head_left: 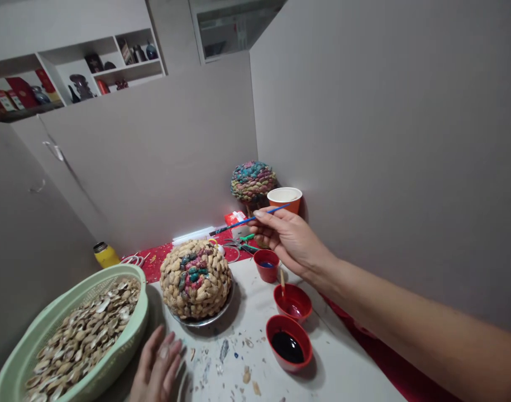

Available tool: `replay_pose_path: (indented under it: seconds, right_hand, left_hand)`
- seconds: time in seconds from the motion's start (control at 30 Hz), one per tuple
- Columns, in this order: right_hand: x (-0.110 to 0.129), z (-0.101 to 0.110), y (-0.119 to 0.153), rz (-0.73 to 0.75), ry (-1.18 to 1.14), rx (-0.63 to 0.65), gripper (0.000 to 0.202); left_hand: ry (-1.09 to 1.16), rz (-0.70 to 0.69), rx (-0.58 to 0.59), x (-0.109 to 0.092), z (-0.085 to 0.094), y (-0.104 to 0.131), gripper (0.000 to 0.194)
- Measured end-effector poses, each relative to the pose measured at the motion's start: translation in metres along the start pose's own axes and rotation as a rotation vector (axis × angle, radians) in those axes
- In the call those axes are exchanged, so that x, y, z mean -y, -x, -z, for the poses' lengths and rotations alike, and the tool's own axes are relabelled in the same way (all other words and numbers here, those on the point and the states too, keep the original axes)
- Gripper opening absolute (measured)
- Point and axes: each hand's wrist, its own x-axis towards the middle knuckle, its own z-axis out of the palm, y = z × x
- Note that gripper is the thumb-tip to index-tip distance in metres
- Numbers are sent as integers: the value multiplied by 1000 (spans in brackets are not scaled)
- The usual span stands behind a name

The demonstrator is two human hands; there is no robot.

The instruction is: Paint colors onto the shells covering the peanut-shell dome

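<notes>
My right hand [291, 237] pinches a thin blue paintbrush [238, 224] near its middle, held in the air over the back of the table. The dark bristle end points left, above a dome covered in peanut shells [196, 285]. Several shells on the dome's top are painted pink, teal and dark blue; the others are bare tan. A shiny metal plate [205, 322] lies under the dome. Below it, at the lower edge, my left hand [157, 363] has its fingers stretched out, holding nothing. Under my right hand stands a red cup of blue liquid [266, 274].
Nearer stand a red cup with pink liquid [303, 312] and a stick, and a red bowl of dark liquid [289, 368]. A green basket of shells [142, 301] is at left. Behind are pliers [242, 243], an orange cup [295, 204] and a painted shell ball [253, 181].
</notes>
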Motion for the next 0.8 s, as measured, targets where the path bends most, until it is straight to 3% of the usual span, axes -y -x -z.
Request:
replay_pose_path:
  seconds: [0.1, 0.17, 0.23, 0.37, 0.63, 0.8]
  right_hand:
    - [1, -1, 2, 6, 6, 7, 28]
    - [2, -2, 3, 7, 9, 21, 31]
    - [2, -2, 5, 8, 16, 29, 34]
    - [-1, 2, 4, 10, 47, 29, 35]
    - [-7, 5, -1, -14, 64, 35, 31]
    - [-7, 6, -1, -13, 55, 17, 30]
  left_hand:
    - [107, 214, -12, -2, -14, -6, 31]
    - [127, 287, -38, -7, -25, -12, 18]
    - [142, 307, -41, -11, -34, -16, 9]
    - [168, 276, 12, -12, -43, -17, 13]
    - [186, 286, 33, -13, -39, -17, 22]
    - [166, 327, 28, -16, -16, -13, 22]
